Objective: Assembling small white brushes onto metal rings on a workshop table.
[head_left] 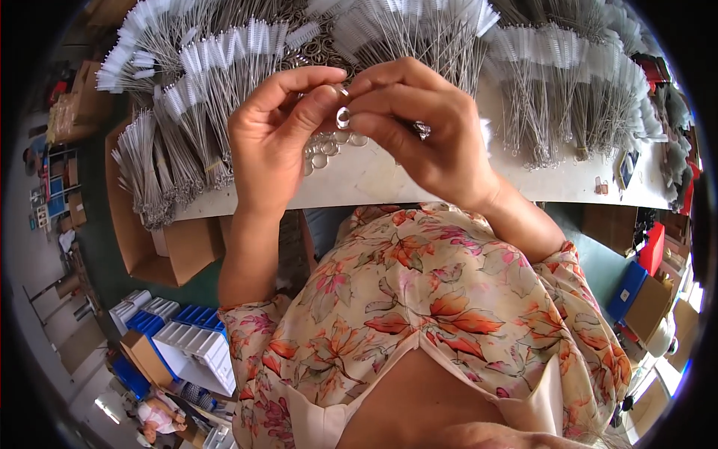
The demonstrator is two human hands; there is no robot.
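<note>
Both my hands are raised close together above the near part of the white table. At the thumb tip of my right hand (422, 112) is a small silvery metal ring (343, 117), pinched in the fingers. Another bit of shiny metal (423, 130) shows by that hand's curled fingers; its kind is unclear. My left hand (280, 112) has thumb and fingers drawn together, and a metal sliver (344, 92) glints between its thumb tip and the right fingertips. Several loose silvery rings (320, 160) lie on the table, partly behind my left hand.
Bundles of wire-stemmed brushes with white bristles stand along the table's left (224, 67), middle (419, 34) and right (568, 82). Between them sits a heap of brassy rings (318, 51). An open cardboard box (183, 251) is below the table's left edge; white and blue bins (194, 344) stand farther down.
</note>
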